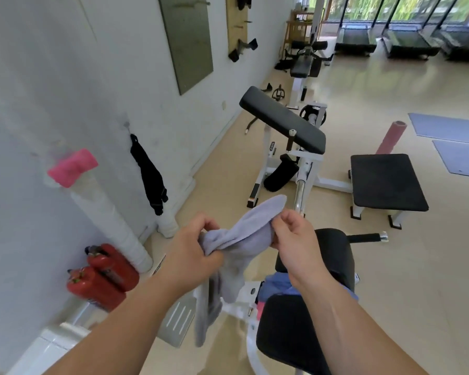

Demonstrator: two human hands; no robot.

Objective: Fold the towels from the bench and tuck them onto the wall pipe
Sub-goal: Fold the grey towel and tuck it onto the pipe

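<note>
In a gym, a white-wrapped wall pipe [111, 212] slants down the left wall with a folded pink towel [72, 167] tucked at its top. Two red fire extinguishers [103, 277] stand at its foot, and a black cloth [149, 177] hangs from a wall hook just beyond. At center, a person holds a grey towel [244, 239] in the air above the floor: the left hand [190, 250] grips a bunched end with curled fingers, while the right hand [295, 239] pinches the opposite edge, the rest of the cloth drooping below the left wrist. Under the right forearm, a blue towel [278, 285] lies crumpled on the black padded bench [290, 328]. Farther right stand a flat bench [387, 182], a pink foam roller [390, 136] and exercise mats [444, 128].
</note>
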